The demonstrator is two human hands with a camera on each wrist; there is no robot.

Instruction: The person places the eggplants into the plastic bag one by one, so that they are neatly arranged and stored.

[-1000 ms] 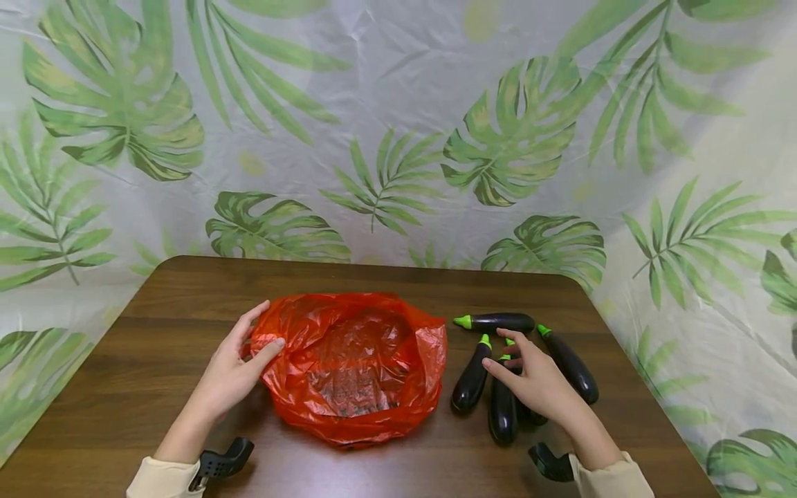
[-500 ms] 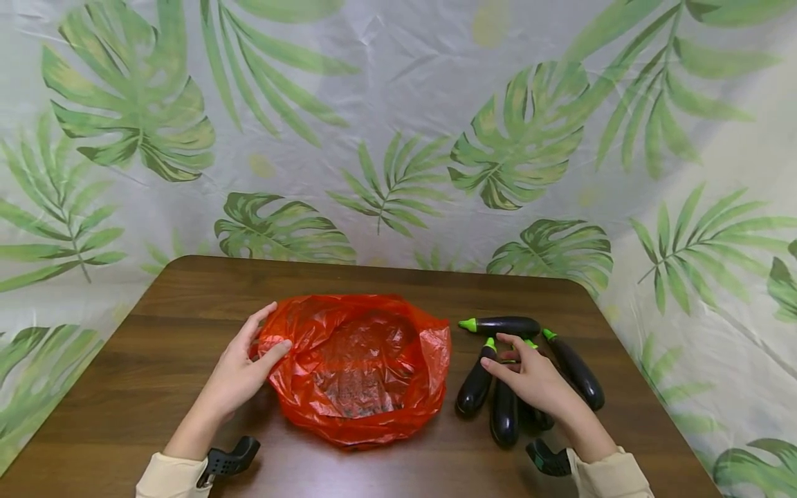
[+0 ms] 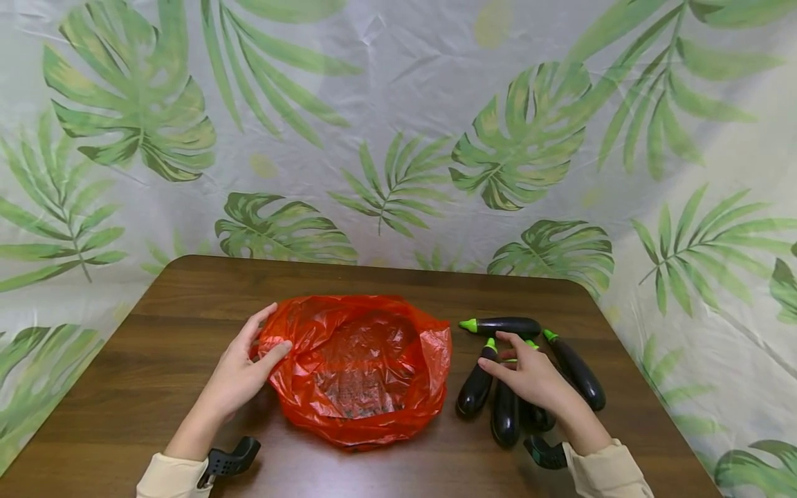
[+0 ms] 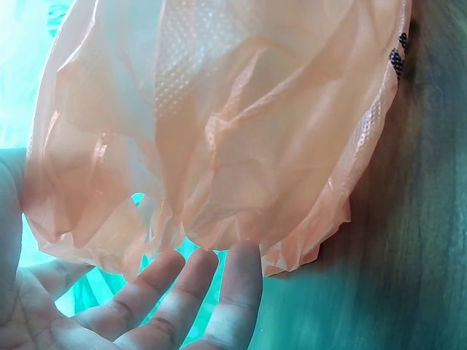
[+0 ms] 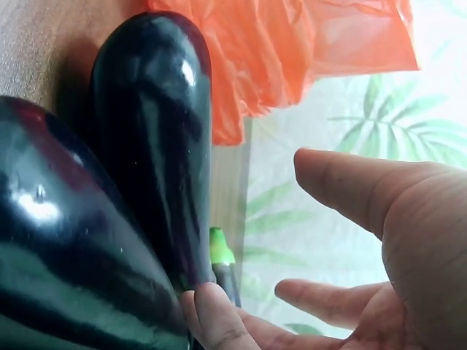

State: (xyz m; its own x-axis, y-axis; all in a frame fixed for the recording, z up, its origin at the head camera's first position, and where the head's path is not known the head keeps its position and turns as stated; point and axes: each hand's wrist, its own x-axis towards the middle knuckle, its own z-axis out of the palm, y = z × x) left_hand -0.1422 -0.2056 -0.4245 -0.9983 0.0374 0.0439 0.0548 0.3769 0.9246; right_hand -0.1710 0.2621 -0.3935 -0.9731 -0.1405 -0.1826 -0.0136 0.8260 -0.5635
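A red plastic bag [image 3: 361,373] stands with its mouth spread wide at the middle of the table. My left hand [image 3: 239,370] holds its left rim, the thumb over the edge and the fingers along the outside; in the left wrist view the fingertips [image 4: 244,262] meet the thin plastic. To the right lie several dark eggplants [image 3: 475,392] with green stem ends. My right hand [image 3: 538,377] hovers over the group with loose, spread fingers. In the right wrist view a fingertip is right at the narrow end of one eggplant [image 5: 153,131], with the thumb apart from it.
The brown wooden table [image 3: 349,273] has rounded far corners. Behind it hangs a leaf-patterned cloth [image 3: 398,138]. One eggplant [image 3: 507,326] lies crosswise behind the group, another [image 3: 575,370] at its right. Black devices [image 3: 233,456] are worn at both wrists.
The whole view shifted slightly early on. My right hand moved a little to the left over the eggplants; my left hand stays at the bag's rim.
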